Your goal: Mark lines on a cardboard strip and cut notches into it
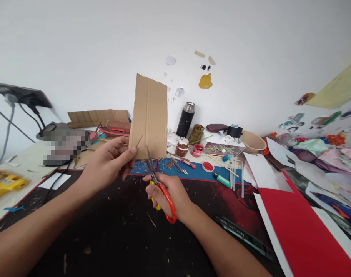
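Pinching cardboard [153, 111] (seemingly to steady it), the left hand [107, 161] grips just beside scissors [153, 177] held by the right hand [177, 192].

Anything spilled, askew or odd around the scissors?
Mildly untidy: a loose sliver lies on the dark mat below the scissors; farther back, a red jar stands uncapped, apparently its lid nearby. No clear spill shows.

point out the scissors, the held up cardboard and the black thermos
Scissors [151, 168], head view: on the blades
Held-up cardboard [151, 117], head view: middle of its flat face
Black thermos [185, 121], head view: on its dark body
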Demonstrator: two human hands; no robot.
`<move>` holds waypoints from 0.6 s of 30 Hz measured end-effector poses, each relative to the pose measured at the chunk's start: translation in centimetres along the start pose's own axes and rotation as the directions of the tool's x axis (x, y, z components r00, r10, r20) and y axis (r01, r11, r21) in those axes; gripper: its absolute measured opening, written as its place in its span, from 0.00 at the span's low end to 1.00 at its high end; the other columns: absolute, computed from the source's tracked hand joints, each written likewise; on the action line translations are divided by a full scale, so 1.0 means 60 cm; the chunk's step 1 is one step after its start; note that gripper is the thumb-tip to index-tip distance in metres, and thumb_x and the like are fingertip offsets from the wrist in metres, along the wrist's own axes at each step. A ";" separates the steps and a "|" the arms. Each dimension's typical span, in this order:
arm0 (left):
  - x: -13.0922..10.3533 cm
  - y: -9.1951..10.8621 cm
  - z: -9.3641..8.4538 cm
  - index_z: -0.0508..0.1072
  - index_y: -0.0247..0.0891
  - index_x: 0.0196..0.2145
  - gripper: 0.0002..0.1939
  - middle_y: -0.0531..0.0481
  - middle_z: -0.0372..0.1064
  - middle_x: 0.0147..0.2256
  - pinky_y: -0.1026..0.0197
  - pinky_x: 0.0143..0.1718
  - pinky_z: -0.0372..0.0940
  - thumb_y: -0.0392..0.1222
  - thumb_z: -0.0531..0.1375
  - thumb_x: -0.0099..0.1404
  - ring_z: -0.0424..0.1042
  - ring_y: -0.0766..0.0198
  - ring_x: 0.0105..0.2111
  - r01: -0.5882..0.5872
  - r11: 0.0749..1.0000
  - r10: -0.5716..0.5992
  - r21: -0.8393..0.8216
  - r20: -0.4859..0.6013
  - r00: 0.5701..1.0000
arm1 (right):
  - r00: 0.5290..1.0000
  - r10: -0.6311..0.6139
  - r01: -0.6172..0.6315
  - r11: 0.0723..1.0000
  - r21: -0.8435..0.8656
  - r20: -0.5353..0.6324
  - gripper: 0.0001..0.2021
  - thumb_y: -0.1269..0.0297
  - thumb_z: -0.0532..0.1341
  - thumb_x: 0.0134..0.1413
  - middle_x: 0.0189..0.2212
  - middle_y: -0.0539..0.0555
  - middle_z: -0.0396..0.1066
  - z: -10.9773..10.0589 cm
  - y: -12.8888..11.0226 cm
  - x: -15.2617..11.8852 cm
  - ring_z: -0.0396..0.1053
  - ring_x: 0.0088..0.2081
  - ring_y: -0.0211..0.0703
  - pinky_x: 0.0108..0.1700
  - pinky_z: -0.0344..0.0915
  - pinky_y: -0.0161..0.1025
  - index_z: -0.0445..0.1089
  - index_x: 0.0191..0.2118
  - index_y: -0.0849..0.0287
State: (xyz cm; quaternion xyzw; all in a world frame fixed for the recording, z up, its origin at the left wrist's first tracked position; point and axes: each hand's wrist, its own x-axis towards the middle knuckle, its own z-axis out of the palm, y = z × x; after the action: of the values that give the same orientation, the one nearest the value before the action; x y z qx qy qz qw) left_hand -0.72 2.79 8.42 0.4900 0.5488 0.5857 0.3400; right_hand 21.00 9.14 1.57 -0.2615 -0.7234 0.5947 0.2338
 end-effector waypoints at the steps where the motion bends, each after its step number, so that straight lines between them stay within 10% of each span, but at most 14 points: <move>1: -0.001 0.000 0.000 0.75 0.42 0.42 0.20 0.59 0.71 0.21 0.65 0.14 0.57 0.57 0.75 0.67 0.66 0.68 0.14 -0.002 1.000 0.002 0.005 -0.003 1.000 | 1.000 0.004 -0.004 1.000 0.005 -0.001 0.32 0.32 0.72 0.66 0.27 0.50 0.76 0.000 0.000 0.000 0.75 0.22 0.43 0.26 0.70 0.36 0.84 0.56 0.58; 18: -0.002 -0.012 0.000 0.74 0.41 0.46 0.19 0.60 0.72 0.22 0.66 0.14 0.61 0.57 0.71 0.72 0.68 0.68 0.14 -0.068 0.996 0.069 0.053 -0.006 0.998 | 1.000 0.022 -0.022 1.000 -0.018 0.015 0.34 0.30 0.71 0.66 0.28 0.51 0.76 0.000 0.001 0.001 0.75 0.23 0.43 0.26 0.70 0.37 0.83 0.56 0.59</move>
State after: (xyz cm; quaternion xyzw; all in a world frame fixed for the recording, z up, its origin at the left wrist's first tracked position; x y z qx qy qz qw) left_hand -0.78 2.81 7.71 0.5151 0.5482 0.5842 0.3046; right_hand 20.98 9.17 1.54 -0.2669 -0.7275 0.5928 0.2193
